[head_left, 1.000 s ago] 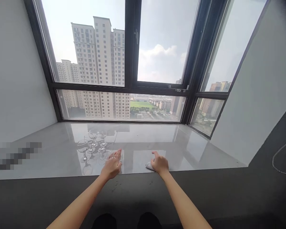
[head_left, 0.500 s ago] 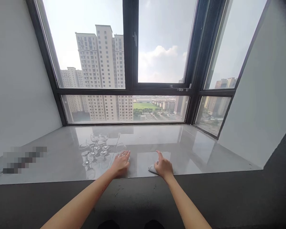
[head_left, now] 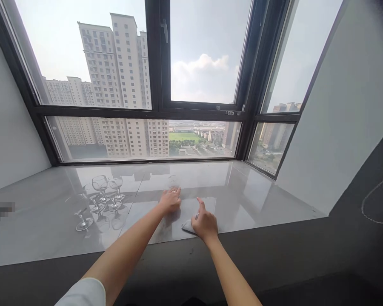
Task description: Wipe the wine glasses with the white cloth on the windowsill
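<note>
My left hand (head_left: 170,201) reaches out over the glossy grey windowsill (head_left: 249,199) and closes around the lower part of a clear wine glass (head_left: 173,182) that stands upright just beyond my fingers. To its right, my right hand (head_left: 204,223) rests near the sill's front edge, fingers curled on a small pale cloth (head_left: 188,226), with the index finger pointing up. Several empty wine glasses (head_left: 98,196) stand in a group on the sill to the left of both hands.
A large black-framed window (head_left: 156,76) runs along the back of the sill, with tower blocks outside. White walls (head_left: 335,110) close both ends. A dark ledge (head_left: 274,255) runs along the front below the sill.
My left hand has slid a wine glass to the right, away from the group. The camera has swung right, so the group sits further left. My right hand stays on the cloth.
</note>
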The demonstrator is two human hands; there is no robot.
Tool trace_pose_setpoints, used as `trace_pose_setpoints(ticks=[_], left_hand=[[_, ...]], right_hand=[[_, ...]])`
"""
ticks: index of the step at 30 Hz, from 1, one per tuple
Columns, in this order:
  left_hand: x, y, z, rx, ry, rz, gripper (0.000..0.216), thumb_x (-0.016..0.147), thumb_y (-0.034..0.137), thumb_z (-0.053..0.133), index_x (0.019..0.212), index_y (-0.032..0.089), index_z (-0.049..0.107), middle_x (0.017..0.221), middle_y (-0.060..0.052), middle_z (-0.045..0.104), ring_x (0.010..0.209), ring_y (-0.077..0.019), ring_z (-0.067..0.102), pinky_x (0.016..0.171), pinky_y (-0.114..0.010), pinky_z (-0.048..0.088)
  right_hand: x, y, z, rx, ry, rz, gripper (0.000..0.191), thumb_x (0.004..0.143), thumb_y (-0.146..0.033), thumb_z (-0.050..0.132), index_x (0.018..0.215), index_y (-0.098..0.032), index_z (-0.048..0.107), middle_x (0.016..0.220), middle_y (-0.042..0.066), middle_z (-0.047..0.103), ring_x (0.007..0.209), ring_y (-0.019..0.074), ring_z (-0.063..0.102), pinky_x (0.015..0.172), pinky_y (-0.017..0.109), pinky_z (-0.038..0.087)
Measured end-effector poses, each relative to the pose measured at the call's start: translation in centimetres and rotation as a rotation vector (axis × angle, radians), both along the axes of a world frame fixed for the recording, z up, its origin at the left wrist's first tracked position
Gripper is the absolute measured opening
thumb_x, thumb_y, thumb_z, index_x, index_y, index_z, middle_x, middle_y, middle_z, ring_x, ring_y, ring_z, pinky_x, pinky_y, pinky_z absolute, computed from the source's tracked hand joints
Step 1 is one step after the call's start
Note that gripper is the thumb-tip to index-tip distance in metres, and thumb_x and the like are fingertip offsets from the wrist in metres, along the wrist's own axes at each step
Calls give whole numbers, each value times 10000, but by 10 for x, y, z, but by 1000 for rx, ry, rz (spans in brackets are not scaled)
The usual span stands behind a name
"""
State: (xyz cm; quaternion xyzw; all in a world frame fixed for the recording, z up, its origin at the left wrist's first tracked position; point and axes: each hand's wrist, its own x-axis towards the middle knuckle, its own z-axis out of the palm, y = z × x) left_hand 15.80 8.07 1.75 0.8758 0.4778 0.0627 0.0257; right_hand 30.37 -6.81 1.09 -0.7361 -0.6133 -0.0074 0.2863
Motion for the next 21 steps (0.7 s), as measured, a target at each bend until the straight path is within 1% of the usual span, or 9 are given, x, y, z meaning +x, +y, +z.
trace_pose_setpoints(ticks=[5, 9, 13, 16, 19, 21], left_hand=[[36, 23, -1, -4, -27, 68, 628, 876, 289, 290, 1482, 173, 174, 1530, -131, 216, 1400, -273, 180, 1067, -578, 171], [54, 38, -3, -25, -20, 80, 621, 880, 308, 276, 1481, 184, 185, 1532, -133, 208, 1386, -292, 207, 1070, -589, 137], [64, 48, -5, -68, -22, 99, 606, 880, 299, 268, 1470, 172, 217, 1524, -154, 218, 1392, -287, 184, 1079, -588, 93], [68, 51, -6, -95, -35, 115, 598, 880, 301, 274, 1460, 166, 232, 1502, -175, 255, 1387, -299, 183, 1070, -604, 79], [69, 52, -5, -77, -60, 104, 587, 888, 308, 280, 1453, 153, 241, 1484, -175, 291, 1363, -322, 204, 1060, -613, 42], [69, 50, -4, -66, -61, 99, 595, 896, 317, 277, 1463, 150, 216, 1489, -178, 278, 1350, -347, 212, 1044, -628, 48]], right_hand=[[-1, -3, 6, 3, 14, -22, 668, 739, -165, 505, 1381, -186, 319, 810, 32, 661, 728, 188, 619, 628, 249, 331], [-3, -6, 12, -13, -13, -34, 651, 737, -162, 503, 1366, -169, 332, 809, 39, 659, 735, 187, 619, 633, 243, 335], [-1, -4, 8, 13, -32, -13, 645, 741, -177, 504, 1360, -177, 323, 815, 33, 654, 729, 179, 613, 633, 239, 341], [0, -2, 4, 37, -30, -1, 633, 738, -178, 501, 1349, -188, 335, 806, 27, 651, 723, 178, 611, 632, 240, 341], [1, -2, 3, 43, -21, -5, 624, 735, -171, 495, 1341, -184, 347, 789, 29, 649, 718, 182, 612, 623, 239, 335], [1, -2, 3, 44, -23, -7, 620, 732, -169, 497, 1335, -184, 353, 778, 25, 646, 713, 179, 611, 616, 237, 330]])
